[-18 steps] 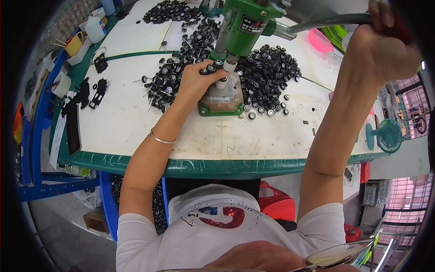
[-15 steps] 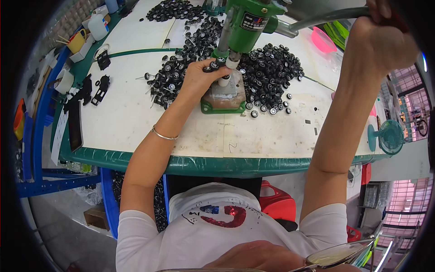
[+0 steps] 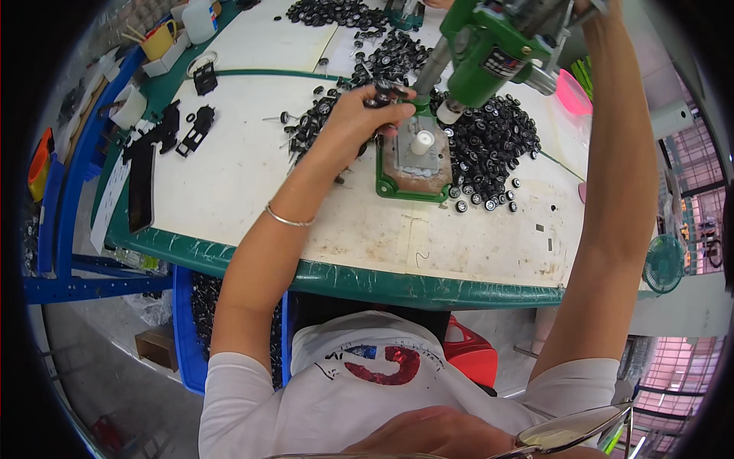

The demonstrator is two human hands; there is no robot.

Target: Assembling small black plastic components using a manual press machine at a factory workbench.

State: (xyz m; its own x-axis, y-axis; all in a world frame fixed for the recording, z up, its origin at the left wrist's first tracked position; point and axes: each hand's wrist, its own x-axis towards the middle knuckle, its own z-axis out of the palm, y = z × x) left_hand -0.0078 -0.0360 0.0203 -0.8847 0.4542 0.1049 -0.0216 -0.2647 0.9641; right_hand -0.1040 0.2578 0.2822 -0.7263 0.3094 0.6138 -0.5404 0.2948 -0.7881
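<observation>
My left hand (image 3: 365,116) is closed around a few small black toy wheels (image 3: 388,93), just left of a green bench press (image 3: 482,73). A bare white post (image 3: 422,142) stands on the press base (image 3: 413,183). Above and to the right of the post is the white tip of the ram (image 3: 449,113), apart from it. At the top right edge, my right hand (image 3: 604,17) is raised at the press lever (image 3: 566,34) and seems to grip it. Most of its fingers are cut off or hidden.
Piles of black wheels (image 3: 497,145) flank the press, some on metal axles at its left. Black plastic parts (image 3: 200,128) and a phone-like dark slab (image 3: 141,187) lie at left. A pink bowl (image 3: 572,92) and small green fan (image 3: 663,264) are at right.
The view has shifted. My right hand has moved up and inward with the lever. My left hand has drawn away from the post, whose top now shows bare.
</observation>
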